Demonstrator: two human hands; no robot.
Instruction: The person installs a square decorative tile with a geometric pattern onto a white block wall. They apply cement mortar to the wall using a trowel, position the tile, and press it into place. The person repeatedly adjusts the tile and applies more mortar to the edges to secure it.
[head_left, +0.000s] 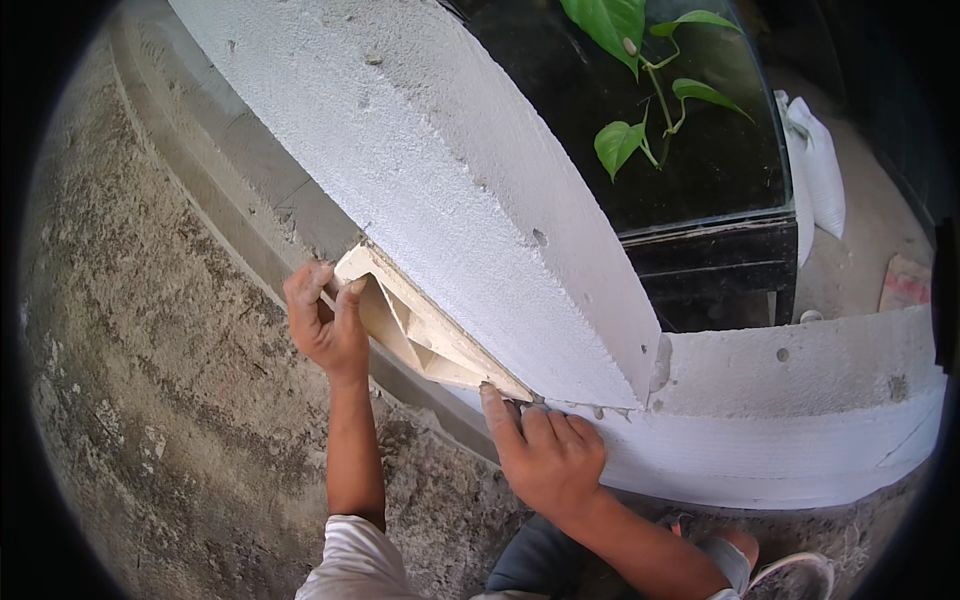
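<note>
Wooden form piece (425, 325), pale and ribbed, lies pressed against the lower edge of the white rendered wall (450, 190) above the rough concrete floor (150, 400). At its left end the left hand (325, 320) has its grip closed around it, thumb and fingers pinching. Further right, the right hand (545, 455) presses open, fingers flat at its lower tip, with a potted green plant (640, 80) beyond the wall.

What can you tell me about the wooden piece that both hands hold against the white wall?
The wooden piece is pale and angular, made of flat strips joined along edges, dusty with plaster. It lies slanted against the lower edge of the rough white block wall. The left hand grips its upper end; the right hand presses its lower tip with the fingers.
</note>
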